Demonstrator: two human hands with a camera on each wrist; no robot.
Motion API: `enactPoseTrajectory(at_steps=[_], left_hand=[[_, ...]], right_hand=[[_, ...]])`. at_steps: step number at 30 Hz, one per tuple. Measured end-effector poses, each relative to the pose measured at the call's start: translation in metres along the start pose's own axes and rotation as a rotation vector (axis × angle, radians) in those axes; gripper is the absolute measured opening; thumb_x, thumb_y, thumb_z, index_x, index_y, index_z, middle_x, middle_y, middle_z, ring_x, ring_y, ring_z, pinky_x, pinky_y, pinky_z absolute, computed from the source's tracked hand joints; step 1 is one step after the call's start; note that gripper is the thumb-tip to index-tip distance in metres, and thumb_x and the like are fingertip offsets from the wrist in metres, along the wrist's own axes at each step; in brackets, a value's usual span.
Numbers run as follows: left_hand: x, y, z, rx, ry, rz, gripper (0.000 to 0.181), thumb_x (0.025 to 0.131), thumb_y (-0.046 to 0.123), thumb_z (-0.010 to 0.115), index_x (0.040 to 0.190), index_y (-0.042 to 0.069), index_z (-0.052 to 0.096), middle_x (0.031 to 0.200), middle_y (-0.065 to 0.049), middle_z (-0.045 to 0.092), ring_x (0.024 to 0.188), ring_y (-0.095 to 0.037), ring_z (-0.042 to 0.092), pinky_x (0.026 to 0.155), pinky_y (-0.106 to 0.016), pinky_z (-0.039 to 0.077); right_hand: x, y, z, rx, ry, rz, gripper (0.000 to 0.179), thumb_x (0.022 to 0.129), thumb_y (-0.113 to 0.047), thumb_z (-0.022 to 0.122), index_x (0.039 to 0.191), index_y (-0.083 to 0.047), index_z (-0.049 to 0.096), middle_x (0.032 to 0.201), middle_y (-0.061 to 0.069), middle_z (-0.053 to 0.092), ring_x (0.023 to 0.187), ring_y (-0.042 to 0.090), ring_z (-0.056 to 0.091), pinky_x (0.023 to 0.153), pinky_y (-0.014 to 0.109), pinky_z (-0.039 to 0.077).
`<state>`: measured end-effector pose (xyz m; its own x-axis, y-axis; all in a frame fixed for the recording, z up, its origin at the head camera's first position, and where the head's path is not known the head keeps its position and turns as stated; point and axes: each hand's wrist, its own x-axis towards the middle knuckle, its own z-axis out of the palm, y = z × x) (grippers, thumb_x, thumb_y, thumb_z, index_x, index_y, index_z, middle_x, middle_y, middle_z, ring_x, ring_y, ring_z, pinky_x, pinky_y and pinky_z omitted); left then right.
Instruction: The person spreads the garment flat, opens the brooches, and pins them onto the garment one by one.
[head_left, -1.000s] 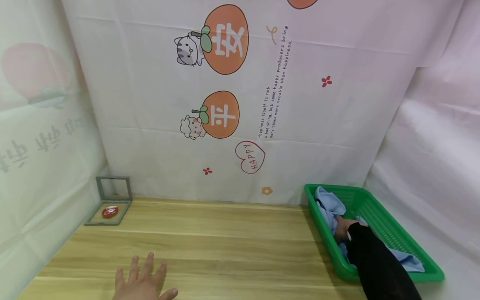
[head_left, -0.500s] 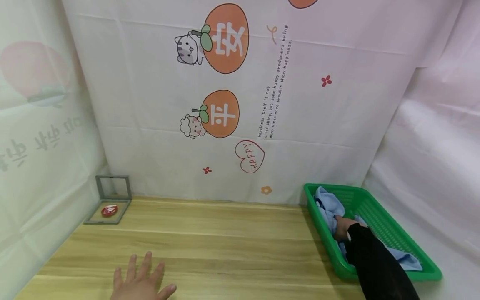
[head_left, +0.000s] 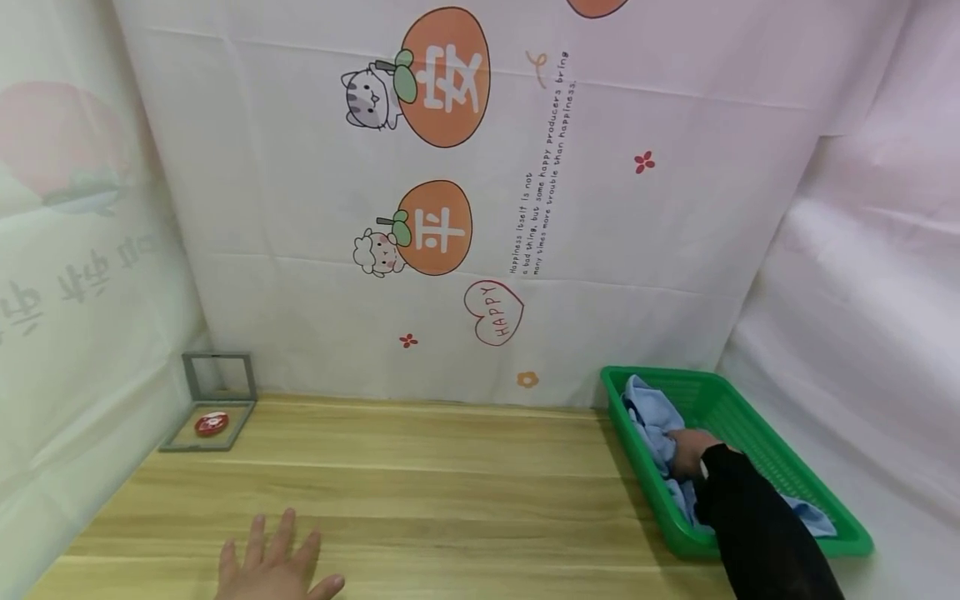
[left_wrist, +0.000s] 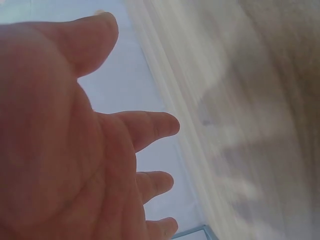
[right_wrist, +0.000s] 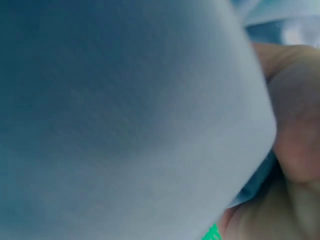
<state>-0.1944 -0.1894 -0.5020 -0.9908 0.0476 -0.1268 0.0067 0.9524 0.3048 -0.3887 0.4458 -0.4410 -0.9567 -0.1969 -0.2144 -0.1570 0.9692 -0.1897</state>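
My right hand (head_left: pixel 692 452), in a black sleeve, reaches into the green basket (head_left: pixel 797 446) and grips a light blue cloth (head_left: pixel 651 407). In the right wrist view the cloth (right_wrist: pixel 125 110) fills most of the picture, and curled fingers (right_wrist: pixel 297 150) show at its right edge. Part of the cloth lies bunched under the hand; whether it is a garment I cannot tell. Palm down over the wooden table (head_left: pixel 420 475), my left hand (head_left: pixel 270 567) has its fingers spread and holds nothing. In the left wrist view its palm (left_wrist: pixel 55 150) is bare.
At the back left of the table stands a grey hinged frame (head_left: pixel 219 377), its lid raised, with a small red round item (head_left: pixel 212 423) in its base. A printed white curtain (head_left: pixel 315 208) closes off the back, and white cloth walls (head_left: pixel 885 350) flank both sides.
The whole view shifts slightly left. My right hand moves a little rightward relative to the basket, and the cloth end at the basket's near right shows less. My left hand keeps its spread pose.
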Motion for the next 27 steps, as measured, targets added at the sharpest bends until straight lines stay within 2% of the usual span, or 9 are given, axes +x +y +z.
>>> enactPoseTrajectory(at_steps=[4, 5, 7, 11, 15, 18, 21, 25, 27], left_hand=[[0.0, -0.003, 0.001, 0.007, 0.004, 0.0, 0.099, 0.08, 0.084, 0.047, 0.136, 0.003, 0.058, 0.153, -0.036, 0.021, 0.135, -0.065, -0.003, 0.095, -0.076, -0.018], [0.0, -0.004, 0.001, 0.005, 0.006, 0.003, 0.099, 0.08, 0.084, 0.047, 0.136, 0.003, 0.058, 0.153, -0.036, 0.02, 0.135, -0.065, -0.003, 0.095, -0.076, -0.018], [0.0, -0.005, 0.002, 0.006, 0.006, 0.01, 0.099, 0.081, 0.083, 0.047, 0.135, 0.002, 0.059, 0.153, -0.036, 0.02, 0.135, -0.065, -0.003, 0.096, -0.076, -0.018], [0.0, -0.004, 0.001, -0.006, -0.009, 0.013, 0.098, 0.081, 0.082, 0.048, 0.135, 0.002, 0.059, 0.154, -0.037, 0.018, 0.135, -0.065, -0.004, 0.096, -0.076, -0.017], [0.0, -0.004, 0.001, -0.017, -0.019, 0.005, 0.099, 0.08, 0.083, 0.048, 0.134, 0.001, 0.059, 0.154, -0.037, 0.018, 0.135, -0.064, -0.005, 0.096, -0.076, -0.018], [-0.001, -0.004, 0.001, -0.006, -0.005, 0.008, 0.099, 0.08, 0.083, 0.049, 0.133, 0.001, 0.061, 0.153, -0.037, 0.021, 0.135, -0.065, -0.003, 0.097, -0.077, -0.014], [-0.002, -0.004, 0.002, 0.022, 0.011, 0.014, 0.097, 0.08, 0.084, 0.048, 0.131, 0.003, 0.063, 0.152, -0.037, 0.025, 0.135, -0.066, 0.002, 0.098, -0.08, -0.006], [-0.003, -0.003, 0.002, 0.059, 0.019, 0.017, 0.095, 0.08, 0.083, 0.048, 0.13, 0.005, 0.064, 0.15, -0.036, 0.028, 0.134, -0.067, 0.006, 0.099, -0.081, 0.001], [-0.003, -0.003, 0.002, 0.071, 0.026, 0.017, 0.094, 0.08, 0.083, 0.048, 0.13, 0.005, 0.064, 0.15, -0.036, 0.029, 0.134, -0.067, 0.008, 0.099, -0.081, 0.003]], right_hand=[[-0.004, 0.006, -0.003, 0.085, -0.006, -0.038, 0.021, 0.08, 0.006, 0.067, 0.099, 0.002, 0.06, 0.092, 0.016, 0.062, 0.079, 0.03, 0.057, 0.065, 0.04, 0.042], [-0.005, 0.008, -0.004, 0.077, 0.004, -0.052, 0.017, 0.08, 0.007, 0.065, 0.091, -0.002, 0.057, 0.086, 0.01, 0.059, 0.074, 0.025, 0.053, 0.064, 0.039, 0.039], [-0.007, 0.012, -0.007, 0.069, 0.028, -0.06, 0.023, 0.079, 0.008, 0.063, 0.082, -0.009, 0.048, 0.078, 0.004, 0.053, 0.069, 0.022, 0.045, 0.062, 0.038, 0.035], [-0.011, 0.017, -0.016, 0.038, 0.096, -0.08, 0.018, 0.081, 0.004, 0.062, 0.089, -0.01, 0.055, 0.086, 0.006, 0.058, 0.074, 0.023, 0.049, 0.067, 0.041, 0.038], [-0.016, 0.02, -0.025, 0.03, 0.149, -0.08, 0.011, 0.091, -0.004, 0.058, 0.1, -0.007, 0.062, 0.098, 0.012, 0.064, 0.087, 0.029, 0.06, 0.078, 0.048, 0.047], [-0.019, 0.023, -0.032, 0.026, 0.18, -0.062, 0.015, 0.096, -0.006, 0.054, 0.107, -0.005, 0.064, 0.104, 0.015, 0.065, 0.095, 0.035, 0.062, 0.084, 0.055, 0.048], [-0.021, 0.025, -0.043, 0.025, 0.197, -0.051, 0.016, 0.096, -0.002, 0.051, 0.108, 0.0, 0.06, 0.104, 0.019, 0.064, 0.096, 0.041, 0.061, 0.08, 0.055, 0.047], [-0.025, 0.026, -0.06, 0.036, 0.219, -0.019, 0.012, 0.092, 0.005, 0.047, 0.101, 0.0, 0.052, 0.095, 0.017, 0.059, 0.088, 0.039, 0.057, 0.07, 0.05, 0.04], [-0.028, 0.027, -0.067, 0.048, 0.243, -0.011, 0.012, 0.09, 0.005, 0.047, 0.1, -0.001, 0.05, 0.095, 0.018, 0.058, 0.087, 0.038, 0.055, 0.071, 0.05, 0.04]])
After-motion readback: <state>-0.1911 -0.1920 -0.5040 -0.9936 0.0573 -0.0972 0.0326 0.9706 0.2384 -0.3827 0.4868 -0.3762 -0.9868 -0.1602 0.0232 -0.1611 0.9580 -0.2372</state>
